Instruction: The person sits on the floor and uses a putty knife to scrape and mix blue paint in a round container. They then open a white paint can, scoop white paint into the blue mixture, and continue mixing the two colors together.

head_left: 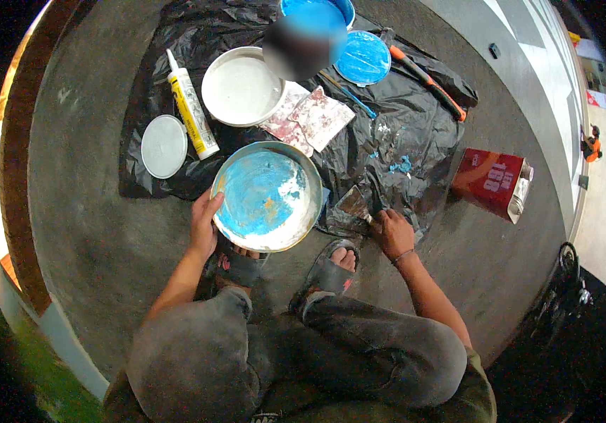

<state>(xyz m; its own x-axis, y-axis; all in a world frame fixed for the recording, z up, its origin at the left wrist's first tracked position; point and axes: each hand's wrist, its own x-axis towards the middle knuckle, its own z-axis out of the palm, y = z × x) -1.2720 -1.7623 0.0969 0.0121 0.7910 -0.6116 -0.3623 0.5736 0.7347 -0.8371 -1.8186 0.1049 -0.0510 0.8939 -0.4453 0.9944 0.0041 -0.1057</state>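
My left hand (pixel 205 220) grips the left rim of a round pan (pixel 253 197) smeared with blue and white paint, held above my feet. At the pan's right, my right hand (pixel 393 233) is closed on the handle of a putty knife (pixel 352 203), whose flat blade lies low over a crumpled black plastic sheet (pixel 419 141). Small blue paint lumps (pixel 401 165) sit on the sheet above that hand.
Beyond the pan are a sealant tube (pixel 193 113), white lid (pixel 164 146), white container (pixel 241 86), stained squares (pixel 320 118), blue lid (pixel 363 58), blue bucket (pixel 317 15), thin stick (pixel 349 95) and orange-handled tool (pixel 426 81). Right: red can (pixel 486 180), distant person in orange (pixel 592 144).
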